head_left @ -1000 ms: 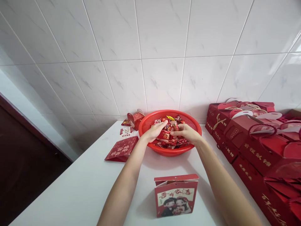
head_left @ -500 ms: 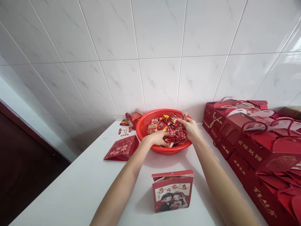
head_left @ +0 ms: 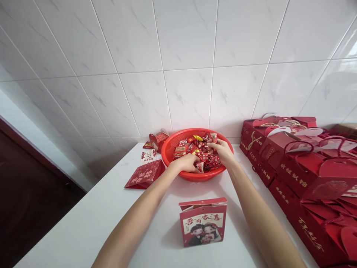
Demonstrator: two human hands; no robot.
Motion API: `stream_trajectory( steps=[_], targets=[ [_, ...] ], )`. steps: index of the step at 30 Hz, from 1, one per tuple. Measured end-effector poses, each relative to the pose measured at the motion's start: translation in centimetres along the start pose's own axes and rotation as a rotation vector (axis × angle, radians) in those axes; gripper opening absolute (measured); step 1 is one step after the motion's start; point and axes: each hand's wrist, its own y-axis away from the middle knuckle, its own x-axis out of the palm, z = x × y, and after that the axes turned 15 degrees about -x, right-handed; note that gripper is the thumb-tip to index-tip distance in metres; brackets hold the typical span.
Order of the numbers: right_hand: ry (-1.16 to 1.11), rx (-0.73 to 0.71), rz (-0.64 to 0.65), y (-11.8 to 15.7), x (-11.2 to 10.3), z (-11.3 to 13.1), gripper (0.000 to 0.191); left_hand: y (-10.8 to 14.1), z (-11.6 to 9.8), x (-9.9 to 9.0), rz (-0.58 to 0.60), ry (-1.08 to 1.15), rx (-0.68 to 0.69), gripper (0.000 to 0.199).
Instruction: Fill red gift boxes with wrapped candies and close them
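Note:
A round red plastic basket holds many small wrapped candies, mostly red with some yellow. Both of my hands reach into it. On the left side of the pile, my left hand has its fingers curled round a red and pale wrapped candy. My right hand comes over the right rim with its fingers bent above the pile. A small upright candy packet shows at its fingers and seems held there. In front of the basket stands a red gift box with a cartoon couple, its top partly open.
Left of the basket lie a flat red folded box, a printed card and a small red box. Stacked red handled boxes line the right side. A tiled wall stands behind the white table.
My right hand has moved left over the candies, and the small packet has shifted left with it. My left hand has shifted slightly, its fingers now more curled.

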Motion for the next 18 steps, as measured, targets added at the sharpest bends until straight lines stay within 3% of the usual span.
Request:
stream_trajectory(
  steps=[8, 14, 18],
  targets=[
    [0.006, 0.016, 0.132, 0.31, 0.15, 0.23, 0.028, 0.26, 0.04, -0.43, -0.336, 0.229, 0.019, 0.026],
    [0.035, 0.002, 0.309, 0.38, -0.04, -0.12, 0.037, 0.07, 0.70, -0.31, -0.316, 0.470, 0.050, 0.023],
    [0.014, 0.008, 0.276, 0.33, -0.06, -0.28, 0.039, 0.09, 0.62, -0.07, -0.304, 0.582, 0.101, 0.022]
  ],
)
